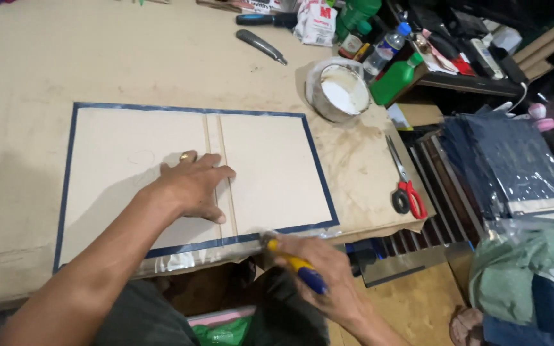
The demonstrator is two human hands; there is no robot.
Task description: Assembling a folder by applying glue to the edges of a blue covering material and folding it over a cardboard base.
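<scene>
A book cover lies flat on the work table: two tan boards and a narrow spine strip laid on dark blue cloth that shows as a thin border. My left hand presses flat on the spine strip near the middle, a ring on one finger. My right hand is at the cover's near edge, gripping a tool with a yellow and blue handle. The tool's tip touches the blue border by the table's edge and is blurred.
Red-handled scissors lie to the right of the cover. A white tub of paste, a green bottle, a clear bottle and a utility knife stand behind. Wrapped dark blue sheets are stacked at right.
</scene>
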